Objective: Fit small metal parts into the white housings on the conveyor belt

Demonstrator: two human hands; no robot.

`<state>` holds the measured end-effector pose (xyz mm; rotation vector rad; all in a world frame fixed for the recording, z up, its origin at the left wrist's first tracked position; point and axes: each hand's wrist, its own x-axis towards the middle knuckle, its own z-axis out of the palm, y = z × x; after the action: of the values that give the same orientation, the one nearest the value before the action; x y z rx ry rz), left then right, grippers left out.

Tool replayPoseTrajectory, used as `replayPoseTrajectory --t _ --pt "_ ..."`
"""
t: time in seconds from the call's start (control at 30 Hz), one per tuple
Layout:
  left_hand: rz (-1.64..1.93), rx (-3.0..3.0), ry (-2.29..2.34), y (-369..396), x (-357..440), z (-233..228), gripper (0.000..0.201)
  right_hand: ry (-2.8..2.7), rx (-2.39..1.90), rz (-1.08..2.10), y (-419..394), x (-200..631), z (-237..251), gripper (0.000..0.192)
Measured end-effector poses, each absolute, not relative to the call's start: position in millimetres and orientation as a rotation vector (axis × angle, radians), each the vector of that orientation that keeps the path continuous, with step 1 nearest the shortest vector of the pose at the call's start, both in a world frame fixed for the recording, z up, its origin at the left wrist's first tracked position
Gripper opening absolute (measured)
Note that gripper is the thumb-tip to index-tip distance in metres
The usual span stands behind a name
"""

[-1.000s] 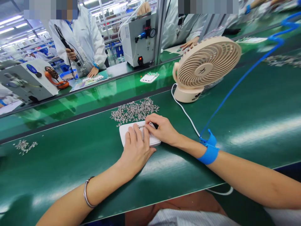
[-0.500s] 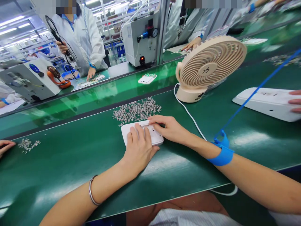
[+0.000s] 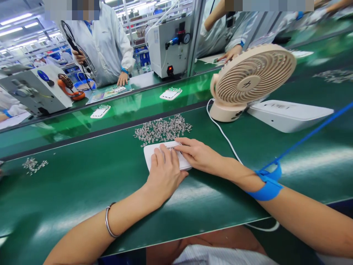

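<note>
A white plastic housing (image 3: pixel 150 150) lies on the green table just in front of a pile of small metal clips (image 3: pixel 162 129). My left hand (image 3: pixel 164 171) holds it down, with the fingers across its top and the thumb along the near side. At its right end, the fingertips of my right hand (image 3: pixel 197 152) press close together over a slotted recess. Whatever small part may be between those fingertips is hidden. A blue strap (image 3: pixel 266 187) with a cord circles my right wrist.
A beige fan (image 3: pixel 249 82) stands at the right, with another white housing (image 3: pixel 292 114) beside it. A smaller clip pile (image 3: pixel 34 165) lies at left. Beyond the ledge, a green conveyor carries white housings with circuit boards (image 3: pixel 171 93). Co-workers (image 3: pixel 110 48) stand across from me.
The other person's hand at right has let go of the second housing, which now sits nearer the fan. Another board-bearing housing has appeared on the conveyor. My right fingers have shifted slightly over the recess.
</note>
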<state>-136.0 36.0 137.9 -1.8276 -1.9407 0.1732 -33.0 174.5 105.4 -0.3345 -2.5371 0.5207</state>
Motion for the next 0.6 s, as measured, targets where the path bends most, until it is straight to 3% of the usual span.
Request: replayPoseTrajectory --t 0.13,0.3,0.47,0.6 --pt "0.194 -1.829 -1.959 36.1 -135.2 138.8 0.063 -2.439 -0.310 0.657 175.7 -38.0 106.0 0.027" --pt "0.195 -1.816 -1.940 35.9 -134.6 137.8 0.062 -2.203 -0.590 0.963 177.8 -52.1 101.3 0.024" --pt "0.185 -1.801 -1.932 35.5 -134.5 134.4 0.062 -2.232 -0.654 0.963 179.6 -58.0 99.4 0.020" --pt "0.160 -1.817 -1.804 32.9 -133.1 129.5 0.049 -2.262 -0.625 0.934 180.7 -57.2 100.6 0.019"
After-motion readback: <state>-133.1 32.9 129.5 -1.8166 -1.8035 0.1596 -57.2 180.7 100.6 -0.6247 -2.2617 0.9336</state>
